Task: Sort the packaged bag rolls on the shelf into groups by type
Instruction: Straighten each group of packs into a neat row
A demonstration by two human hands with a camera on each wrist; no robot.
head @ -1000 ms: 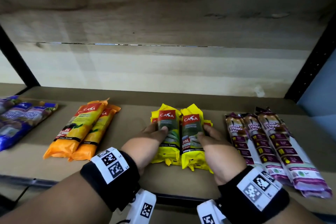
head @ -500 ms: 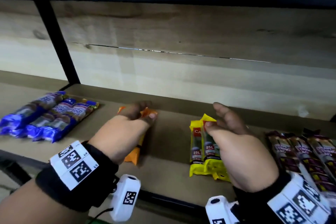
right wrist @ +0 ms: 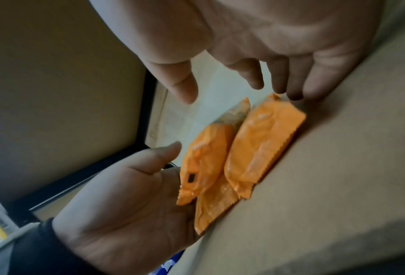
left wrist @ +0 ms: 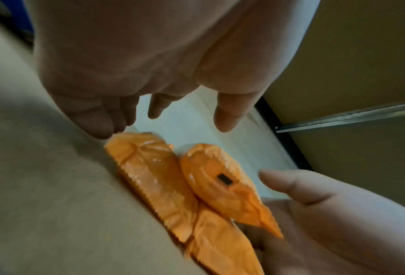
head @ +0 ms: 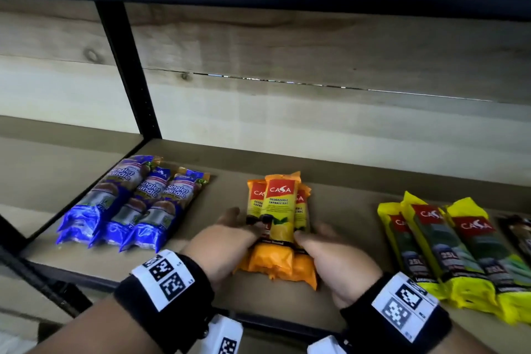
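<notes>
Three orange Casa garbage-bag packs (head: 280,210) lie bunched mid-shelf, one riding on top of the other two. My left hand (head: 227,238) is against their left side and my right hand (head: 330,247) against their right side. In the left wrist view the left hand (left wrist: 149,111) has relaxed, spread fingers, and its outer fingertip touches the orange packs (left wrist: 154,167). In the right wrist view the right hand (right wrist: 255,78) hangs likewise over the orange packs (right wrist: 260,145), fingertips at their far end. Neither hand curls round a pack.
Three blue Singlet Handle packs (head: 129,204) lie side by side at the left, near a black upright post (head: 129,72). Three yellow Casa packs (head: 445,247) lie at the right, with a dark pack (head: 517,230) beyond them. The shelf's front edge (head: 86,276) runs close to my wrists.
Both hands left the yellow packs and moved left; the left reached the orange packs first, and the right followed. Now they flank the orange packs, which stand straightened and bunched.
</notes>
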